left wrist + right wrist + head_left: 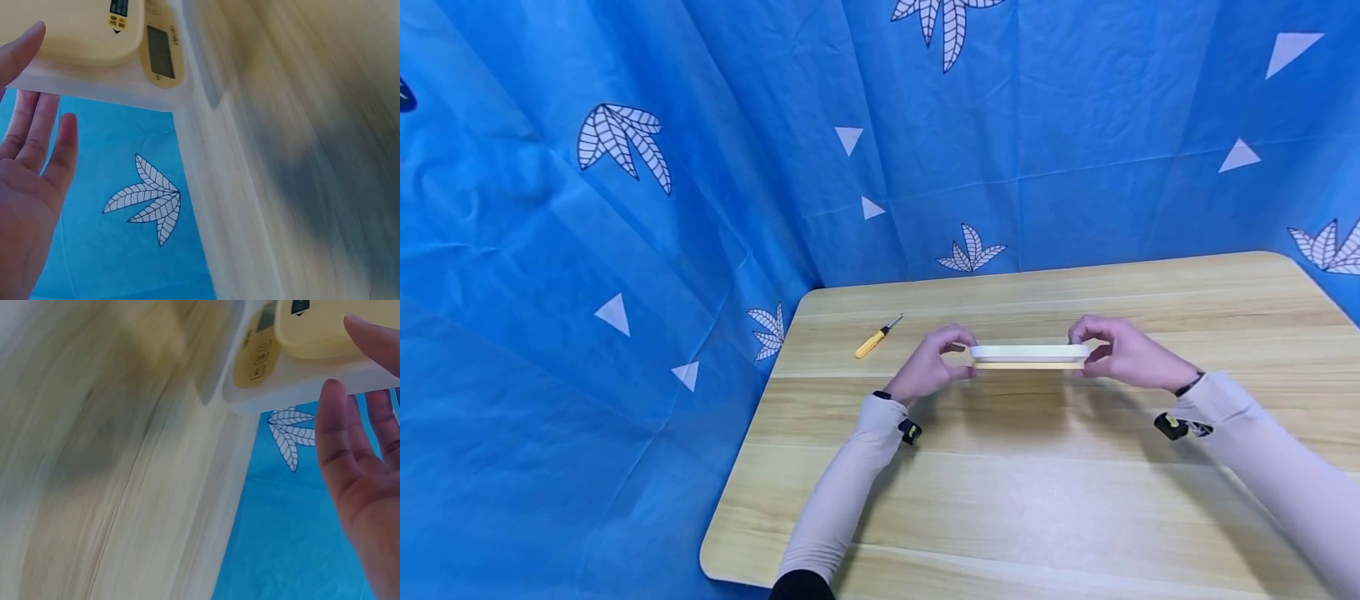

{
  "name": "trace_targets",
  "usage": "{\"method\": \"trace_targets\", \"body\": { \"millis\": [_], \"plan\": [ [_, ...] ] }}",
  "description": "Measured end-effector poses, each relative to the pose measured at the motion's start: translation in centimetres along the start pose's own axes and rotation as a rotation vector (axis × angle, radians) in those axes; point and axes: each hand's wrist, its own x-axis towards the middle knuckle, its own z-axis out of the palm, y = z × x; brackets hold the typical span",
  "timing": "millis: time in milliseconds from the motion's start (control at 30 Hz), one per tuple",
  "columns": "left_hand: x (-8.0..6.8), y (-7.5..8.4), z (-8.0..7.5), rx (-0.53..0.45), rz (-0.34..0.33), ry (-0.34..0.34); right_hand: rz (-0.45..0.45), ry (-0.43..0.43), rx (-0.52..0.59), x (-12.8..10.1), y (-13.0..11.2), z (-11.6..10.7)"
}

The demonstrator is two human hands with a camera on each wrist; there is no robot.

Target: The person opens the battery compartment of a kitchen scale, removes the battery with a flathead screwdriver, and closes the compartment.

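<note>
A white kitchen scale [1030,352] with a pale yellow platform [87,37] is held up over the table, seen nearly edge-on in the head view. My left hand [929,365] grips its left end and my right hand [1126,353] its right end. Both thumbs lie on the platform side, with the fingers behind the white body. In the left wrist view a dark display [160,53] shows on the scale. Printed buttons [258,365] appear on its yellow panel in the right wrist view.
A screwdriver [877,337] with a yellow handle lies on the wooden table [1000,517], beyond my left hand. Blue cloth [925,167] with leaf and triangle prints hangs behind the table and along its left side. The scale's shadow falls on the tabletop.
</note>
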Motion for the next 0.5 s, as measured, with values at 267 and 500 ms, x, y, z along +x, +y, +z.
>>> {"method": "trace_targets", "body": {
  "millis": [267,500],
  "plan": [
    [-0.4,-0.4,0.5,0.183,0.1,-0.055,-0.086,-0.033,-0.086,-0.4,0.5,0.4],
    [-0.7,-1.4,0.9,0.289,0.153,-0.09,-0.162,-0.007,-0.193,-0.3,0.3,1.1]
  ]
}}
